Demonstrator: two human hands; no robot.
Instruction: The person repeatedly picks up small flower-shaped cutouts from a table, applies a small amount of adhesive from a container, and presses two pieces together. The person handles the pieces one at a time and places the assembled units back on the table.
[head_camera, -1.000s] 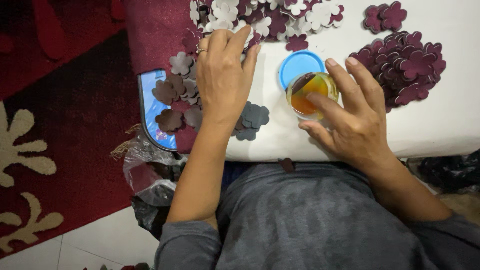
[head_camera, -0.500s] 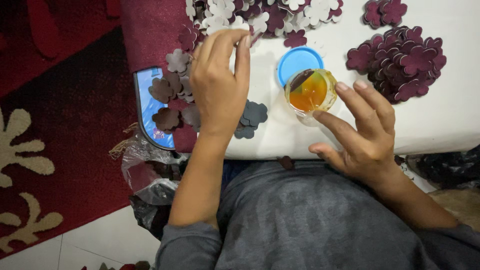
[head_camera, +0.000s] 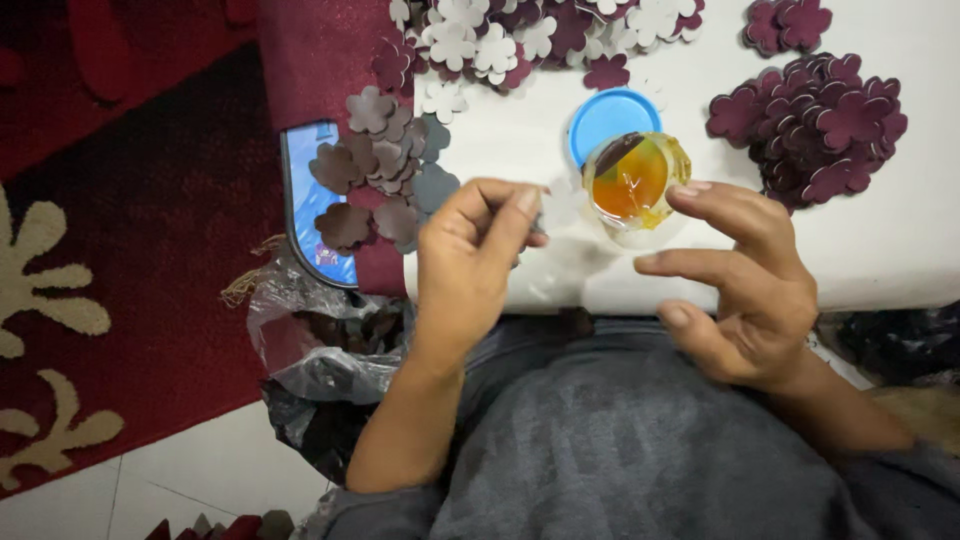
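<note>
My left hand (head_camera: 468, 262) is drawn back to the near edge of the white board (head_camera: 900, 250), thumb and forefinger pinching a pale flower-shaped cutout (head_camera: 560, 205). Just right of it stands a small clear jar of orange glue (head_camera: 632, 180), with its blue lid (head_camera: 606, 117) lying behind it. My right hand (head_camera: 740, 285) hovers beside the jar with fingers spread and nothing in it, its forefinger tip close to the jar's rim.
A heap of maroon flower cutouts (head_camera: 815, 120) lies at the right, a mixed white and maroon heap (head_camera: 520, 35) at the back, brown and grey ones (head_camera: 385, 175) at the left over a phone (head_camera: 303, 200). A plastic bag (head_camera: 310, 345) hangs below; red patterned carpet (head_camera: 120, 250) at left.
My left hand pulled back from the far heap toward me, now pinching a pale flower. My right hand let go of the jar and opened beside it.
</note>
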